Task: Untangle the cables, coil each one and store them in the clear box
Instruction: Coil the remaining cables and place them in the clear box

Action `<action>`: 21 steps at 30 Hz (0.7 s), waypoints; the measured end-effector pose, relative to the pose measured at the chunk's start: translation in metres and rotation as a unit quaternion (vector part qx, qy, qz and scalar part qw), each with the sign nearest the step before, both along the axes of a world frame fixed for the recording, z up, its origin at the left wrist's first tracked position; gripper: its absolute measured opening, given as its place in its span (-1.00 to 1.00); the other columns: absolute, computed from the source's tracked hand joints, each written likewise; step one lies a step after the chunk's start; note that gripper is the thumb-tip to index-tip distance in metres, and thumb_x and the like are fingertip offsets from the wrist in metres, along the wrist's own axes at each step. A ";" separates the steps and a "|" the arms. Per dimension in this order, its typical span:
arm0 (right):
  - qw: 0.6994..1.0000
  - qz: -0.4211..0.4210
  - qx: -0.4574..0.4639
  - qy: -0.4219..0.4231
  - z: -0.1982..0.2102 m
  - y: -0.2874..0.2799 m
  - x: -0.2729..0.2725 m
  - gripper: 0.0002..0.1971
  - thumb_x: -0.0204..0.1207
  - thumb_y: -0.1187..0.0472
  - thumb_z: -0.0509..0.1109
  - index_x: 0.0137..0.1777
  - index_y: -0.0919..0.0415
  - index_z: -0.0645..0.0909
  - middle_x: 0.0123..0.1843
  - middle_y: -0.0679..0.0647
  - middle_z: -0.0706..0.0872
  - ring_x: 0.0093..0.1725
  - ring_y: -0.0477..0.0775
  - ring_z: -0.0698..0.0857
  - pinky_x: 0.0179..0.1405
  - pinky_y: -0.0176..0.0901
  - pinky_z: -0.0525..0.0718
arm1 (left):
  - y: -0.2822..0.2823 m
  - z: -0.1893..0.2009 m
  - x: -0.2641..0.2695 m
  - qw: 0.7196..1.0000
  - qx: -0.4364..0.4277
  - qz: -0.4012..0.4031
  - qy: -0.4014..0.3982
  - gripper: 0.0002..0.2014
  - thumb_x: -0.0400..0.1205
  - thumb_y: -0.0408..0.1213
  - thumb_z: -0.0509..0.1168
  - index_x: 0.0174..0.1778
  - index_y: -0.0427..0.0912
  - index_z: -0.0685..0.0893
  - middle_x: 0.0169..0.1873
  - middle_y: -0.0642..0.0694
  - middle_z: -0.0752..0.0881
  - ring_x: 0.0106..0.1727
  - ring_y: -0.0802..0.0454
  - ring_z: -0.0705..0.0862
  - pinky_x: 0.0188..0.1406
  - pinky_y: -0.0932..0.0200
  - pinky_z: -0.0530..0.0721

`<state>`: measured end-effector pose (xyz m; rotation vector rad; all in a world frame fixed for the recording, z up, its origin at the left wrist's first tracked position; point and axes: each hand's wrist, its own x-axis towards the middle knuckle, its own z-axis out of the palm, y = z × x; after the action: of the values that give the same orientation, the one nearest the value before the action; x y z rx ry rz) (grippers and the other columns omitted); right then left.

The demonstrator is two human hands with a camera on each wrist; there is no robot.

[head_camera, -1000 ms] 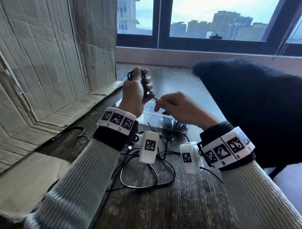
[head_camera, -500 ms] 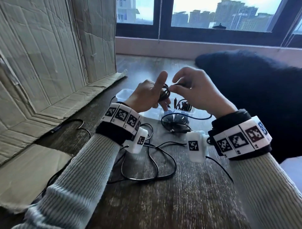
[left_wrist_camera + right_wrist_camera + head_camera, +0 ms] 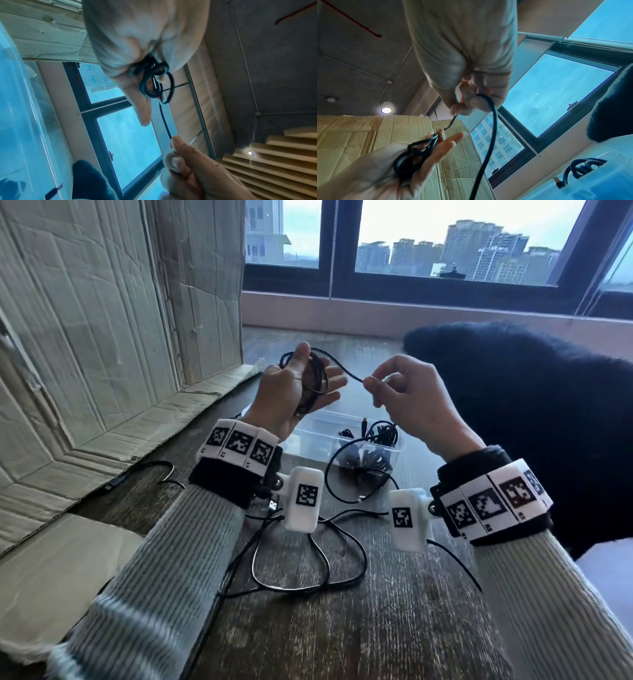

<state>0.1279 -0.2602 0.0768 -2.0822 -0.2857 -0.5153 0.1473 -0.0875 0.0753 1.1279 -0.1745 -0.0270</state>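
Straight fingers of the left hand [image 3: 291,395] cradle a looped coil of thin black cable [image 3: 317,378] whose loose strand the right hand [image 3: 418,402] pinches.

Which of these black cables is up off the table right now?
The cable looped on the left hand and pinched by the right hand. The loose cables lie on the table; the coiled ones sit in the clear box.

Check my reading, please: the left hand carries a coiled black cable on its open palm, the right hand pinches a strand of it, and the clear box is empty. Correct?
Not quite: the clear box is not empty. The head view shows coiled cables already in it. The left hand, the black cable and the right hand are as you say.
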 end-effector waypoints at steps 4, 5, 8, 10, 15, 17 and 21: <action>0.997 0.066 -0.027 0.019 -0.005 0.012 -0.005 -0.91 0.53 0.23 0.45 -0.20 0.10 0.64 -0.41 -0.02 0.76 -0.58 -0.17 0.51 -0.54 -0.29 0.47 | -0.004 0.005 -0.001 0.998 -0.068 0.010 -0.010 -0.56 0.80 -0.07 -0.08 -0.05 -0.36 0.54 -0.08 -0.34 0.78 -0.13 -0.21 0.81 -0.07 -0.04 0.80; 0.996 0.081 -0.025 0.020 -0.006 0.016 -0.007 -0.90 0.52 0.26 0.46 -0.21 0.11 0.64 -0.41 -0.02 0.76 -0.58 -0.16 0.52 -0.54 -0.30 0.49 | -0.004 0.006 -0.001 0.996 -0.086 0.008 -0.008 -0.57 0.80 -0.08 -0.09 0.01 -0.38 0.51 -0.14 -0.30 0.77 -0.19 -0.19 0.81 -0.10 -0.04 0.80; 0.992 0.123 -0.008 0.027 -0.010 0.028 -0.009 -0.82 0.50 0.34 0.47 -0.27 0.06 0.68 -0.41 -0.02 0.77 -0.52 -0.06 0.57 -0.51 -0.23 0.58 | -0.005 0.008 -0.003 0.993 -0.108 0.039 0.006 -0.66 0.79 -0.12 -0.02 -0.01 -0.33 0.48 -0.30 -0.19 0.66 -0.33 -0.05 0.81 -0.34 -0.04 0.82; 0.989 0.144 -0.005 0.038 -0.014 0.035 -0.009 -0.78 0.49 0.38 0.47 -0.25 0.02 0.68 -0.38 0.00 0.78 -0.49 -0.11 0.63 -0.47 -0.26 0.64 | -0.006 0.007 -0.002 0.992 -0.101 0.069 0.008 -0.70 0.77 -0.13 0.07 -0.16 -0.27 0.48 -0.36 -0.15 0.57 -0.48 0.07 0.73 -0.55 0.11 0.72; 0.981 0.177 -0.043 0.066 -0.016 0.037 -0.011 -0.82 0.47 0.35 0.50 0.00 0.10 0.67 -0.34 -0.05 0.78 -0.47 -0.15 0.66 -0.30 -0.12 0.72 | -0.002 0.004 0.004 0.990 -0.094 0.103 -0.013 -0.68 0.65 -0.10 0.31 -0.34 -0.18 0.45 -0.62 0.03 0.40 -0.62 0.16 0.40 -0.56 0.23 0.55; 0.978 0.191 -0.044 0.067 -0.011 0.035 -0.014 -0.80 0.53 0.34 0.44 0.12 0.16 0.62 -0.32 -0.03 0.77 -0.48 -0.11 0.64 -0.28 -0.09 0.73 | 0.000 0.004 0.005 0.991 -0.065 0.117 -0.023 -0.70 0.58 -0.17 0.41 -0.38 -0.17 0.49 -0.58 0.01 0.43 -0.61 0.15 0.40 -0.57 0.25 0.53; 0.989 0.134 0.039 0.052 0.001 0.036 -0.019 -0.86 0.69 0.07 0.22 0.09 0.09 0.55 -0.17 0.02 0.74 -0.54 -0.04 0.61 -0.45 -0.14 0.62 | -0.001 0.004 0.002 0.986 0.060 0.144 -0.055 -0.90 0.54 -0.23 0.47 -0.27 -0.13 0.73 -0.53 0.06 0.55 -0.50 0.16 0.50 -0.57 0.30 0.51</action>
<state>0.1085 -0.2240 0.0779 -1.9491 -0.4687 -0.2514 0.1492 -0.0882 0.0796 1.2668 -0.1070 0.2853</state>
